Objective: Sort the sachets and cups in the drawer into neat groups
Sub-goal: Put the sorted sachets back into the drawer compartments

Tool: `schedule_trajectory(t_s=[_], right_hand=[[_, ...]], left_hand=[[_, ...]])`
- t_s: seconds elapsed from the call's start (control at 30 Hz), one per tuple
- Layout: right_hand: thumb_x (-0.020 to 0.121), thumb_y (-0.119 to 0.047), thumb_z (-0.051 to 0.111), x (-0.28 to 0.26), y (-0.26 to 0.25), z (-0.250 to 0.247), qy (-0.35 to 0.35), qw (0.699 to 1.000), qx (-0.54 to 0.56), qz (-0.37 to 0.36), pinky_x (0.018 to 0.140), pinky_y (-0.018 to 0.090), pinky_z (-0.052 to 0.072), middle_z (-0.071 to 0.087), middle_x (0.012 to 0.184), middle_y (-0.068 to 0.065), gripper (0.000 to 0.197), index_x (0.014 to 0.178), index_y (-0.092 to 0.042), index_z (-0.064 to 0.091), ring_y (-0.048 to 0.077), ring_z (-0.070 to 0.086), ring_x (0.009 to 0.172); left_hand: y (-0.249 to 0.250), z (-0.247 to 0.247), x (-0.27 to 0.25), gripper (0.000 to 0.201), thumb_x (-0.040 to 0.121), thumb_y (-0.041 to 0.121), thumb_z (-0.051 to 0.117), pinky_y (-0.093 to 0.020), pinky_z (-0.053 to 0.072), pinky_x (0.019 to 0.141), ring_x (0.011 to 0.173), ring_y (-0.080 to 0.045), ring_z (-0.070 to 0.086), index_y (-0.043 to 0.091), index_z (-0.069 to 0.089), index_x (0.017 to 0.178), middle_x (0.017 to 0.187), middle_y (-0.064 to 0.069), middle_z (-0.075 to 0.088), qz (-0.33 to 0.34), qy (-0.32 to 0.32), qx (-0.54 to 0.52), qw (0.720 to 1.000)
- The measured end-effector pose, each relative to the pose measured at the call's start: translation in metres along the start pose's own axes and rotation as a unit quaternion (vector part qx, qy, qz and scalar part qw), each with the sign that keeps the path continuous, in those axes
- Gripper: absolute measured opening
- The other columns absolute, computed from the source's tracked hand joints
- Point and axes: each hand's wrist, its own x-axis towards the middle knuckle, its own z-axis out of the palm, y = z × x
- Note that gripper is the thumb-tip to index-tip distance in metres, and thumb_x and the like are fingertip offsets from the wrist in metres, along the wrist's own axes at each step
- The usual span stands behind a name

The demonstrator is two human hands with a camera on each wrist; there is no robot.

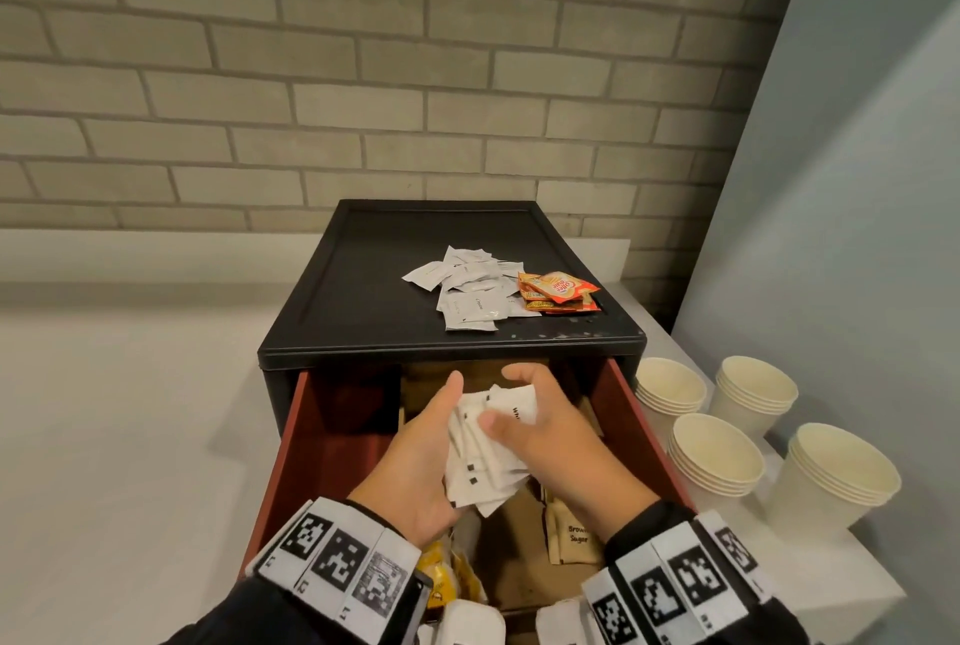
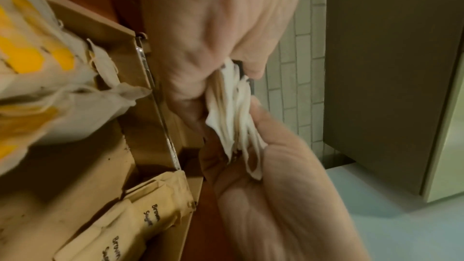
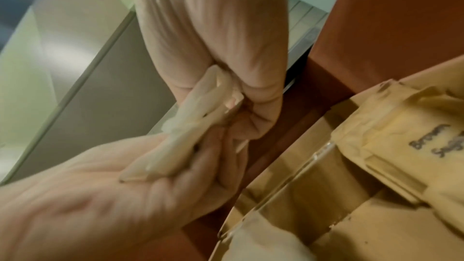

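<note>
My left hand (image 1: pixel 441 441) and right hand (image 1: pixel 540 428) together grip a bundle of white sachets (image 1: pixel 483 462) above the open drawer (image 1: pixel 296 431). The left wrist view shows my left hand (image 2: pixel 263 195) cupping the white sachets (image 2: pixel 236 122) from below while the right hand (image 2: pixel 213 37) pinches them from above. In the right wrist view, my right hand (image 3: pixel 113 182) and left hand (image 3: pixel 213 43) clamp the same white sachets (image 3: pixel 185 138). Brown sugar sachets (image 1: pixel 574 535) lie in the drawer's cardboard divider. Yellow-printed sachets (image 1: pixel 441 577) sit at its near end.
On the black cabinet top (image 1: pixel 363 280) lie loose white sachets (image 1: pixel 467 291) and orange creamer sachets (image 1: pixel 556 291). Several stacks of paper cups (image 1: pixel 717 457) stand on the white counter (image 1: pixel 130 436) to the right. A brick wall is behind.
</note>
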Motion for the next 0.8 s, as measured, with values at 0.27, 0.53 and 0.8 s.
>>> schedule_trajectory(t_s=[0.27, 0.53, 0.8], right_hand=[[0.093, -0.038, 0.051, -0.002, -0.001, 0.015, -0.059, 0.996, -0.053, 0.041, 0.093, 0.036, 0.051, 0.046, 0.129, 0.004, 0.052, 0.138, -0.028, 0.027, 0.02, 0.055, 0.109], [0.088, -0.011, 0.058, -0.003, 0.002, 0.016, -0.132, 0.989, 0.051, 0.039, 0.092, 0.039, 0.051, 0.052, 0.124, 0.006, 0.061, 0.137, -0.03, 0.027, 0.025, 0.056, 0.11], [0.062, -0.017, 0.073, -0.006, 0.005, 0.015, -0.112, 0.989, 0.102, 0.006, 0.093, 0.043, 0.051, 0.059, 0.118, 0.009, 0.074, 0.128, -0.022, 0.042, 0.023, 0.059, 0.11]], left_hand=[[-0.011, 0.0, 0.01, 0.062, 0.087, 0.059, 0.048, -0.046, 0.056, 0.074, 0.099, -0.038, 0.065, 0.007, 0.058, 0.121, 0.114, -0.024, 0.065, 0.009, 0.094, 0.051, 0.994], [-0.01, -0.009, 0.009, 0.039, 0.094, 0.042, 0.043, -0.032, 0.053, 0.05, 0.059, -0.028, 0.065, 0.009, 0.062, 0.101, 0.068, -0.014, 0.064, 0.04, 0.073, -0.011, 0.996], [-0.012, -0.002, 0.003, 0.032, 0.093, 0.031, 0.04, -0.031, 0.053, 0.053, 0.064, -0.026, 0.063, 0.009, 0.062, 0.096, 0.07, -0.013, 0.063, 0.081, 0.04, -0.012, 0.996]])
